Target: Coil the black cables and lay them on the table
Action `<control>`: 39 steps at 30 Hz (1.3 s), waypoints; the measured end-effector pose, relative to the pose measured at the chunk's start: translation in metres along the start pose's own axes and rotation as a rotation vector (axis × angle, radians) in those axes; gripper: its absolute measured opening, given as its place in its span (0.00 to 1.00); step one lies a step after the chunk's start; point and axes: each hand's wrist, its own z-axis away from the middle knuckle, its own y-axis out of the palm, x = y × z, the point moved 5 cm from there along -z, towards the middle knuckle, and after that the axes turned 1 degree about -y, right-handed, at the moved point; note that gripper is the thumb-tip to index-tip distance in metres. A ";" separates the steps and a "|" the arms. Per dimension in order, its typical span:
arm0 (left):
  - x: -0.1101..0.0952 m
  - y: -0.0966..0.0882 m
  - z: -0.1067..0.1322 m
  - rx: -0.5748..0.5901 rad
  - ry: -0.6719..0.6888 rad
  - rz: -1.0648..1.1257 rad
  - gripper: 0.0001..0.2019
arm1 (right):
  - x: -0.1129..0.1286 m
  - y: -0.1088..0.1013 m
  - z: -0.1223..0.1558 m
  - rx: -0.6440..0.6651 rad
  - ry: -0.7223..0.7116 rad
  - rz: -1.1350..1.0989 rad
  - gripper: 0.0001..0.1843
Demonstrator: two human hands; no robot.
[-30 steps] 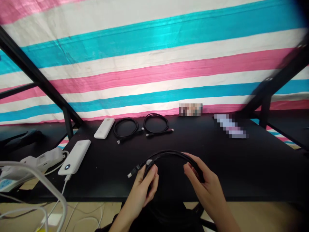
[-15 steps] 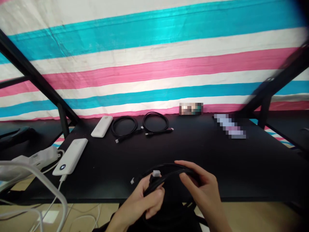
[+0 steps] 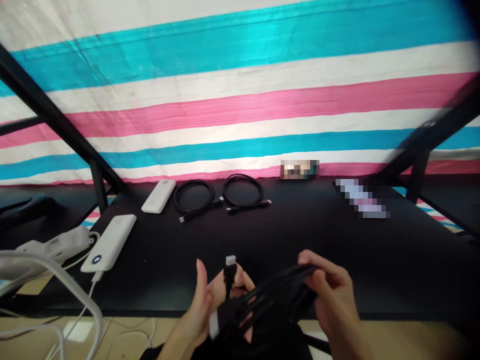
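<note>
A looped black cable point(image 3: 275, 287) stretches between my hands above the desk's front edge, partly blurred. Pinched between the thumb and fingers of my right hand point(image 3: 332, 295) is the far end of the loops. My left hand point(image 3: 210, 300) has its thumb raised and spread, while its fingers curl behind the near part of the same cable. One black plug with a pale cap point(image 3: 230, 267) points upward against the left fingers. A second pale-capped end point(image 3: 213, 325) hangs lower, smeared by motion. Cable strands cover part of the left fingers.
On the black desk point(image 3: 180, 260) lie two coiled black cables, one on the left point(image 3: 193, 196) and one on the right point(image 3: 243, 190). Two white power banks point(image 3: 159, 196) point(image 3: 108, 243) lie left, the nearer one plugged in beside a power strip point(image 3: 69, 242). Blurred-out items sit at the back right.
My right hand has moved right and slightly down, drawing the loops away from the left. My left thumb has lifted off the cable, and the pale-capped plug now points upward.
</note>
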 end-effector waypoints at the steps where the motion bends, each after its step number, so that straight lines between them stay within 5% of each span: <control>1: -0.002 0.001 0.000 -0.018 -0.011 0.029 0.37 | 0.005 0.007 -0.001 0.121 -0.017 0.073 0.09; 5: -0.006 0.013 0.003 -0.021 -0.093 -0.192 0.31 | 0.016 0.034 0.000 0.408 0.012 0.242 0.02; 9: -0.003 0.012 0.005 -0.231 -0.241 -0.500 0.27 | 0.019 0.043 -0.001 0.365 0.043 0.229 0.04; 12: -0.009 0.003 0.007 -0.421 -0.170 -0.529 0.21 | 0.018 0.037 -0.004 0.281 0.031 0.246 0.09; 18: -0.037 -0.006 0.013 -0.784 0.276 0.015 0.22 | 0.002 0.031 -0.005 0.122 0.197 -0.051 0.12; 21: -0.035 0.006 0.005 -0.781 0.449 0.256 0.18 | -0.009 0.055 0.006 0.085 0.329 -0.425 0.19; 25: -0.014 0.013 -0.014 -0.724 0.464 0.268 0.18 | -0.027 0.076 0.014 -0.071 0.406 -0.607 0.24; 29: -0.009 -0.005 -0.034 -0.691 0.395 -0.050 0.15 | -0.043 0.070 -0.007 0.007 0.366 -0.367 0.23; 32: -0.030 -0.029 -0.050 -0.738 0.377 -0.364 0.12 | -0.051 0.054 -0.040 0.100 0.282 -0.031 0.18; 35: -0.052 -0.049 -0.076 -0.748 0.211 -0.645 0.16 | -0.066 0.047 -0.077 0.236 0.307 0.284 0.16; 39: -0.075 -0.067 -0.116 -0.763 0.192 -0.672 0.16 | -0.084 0.055 -0.131 0.225 0.235 0.384 0.15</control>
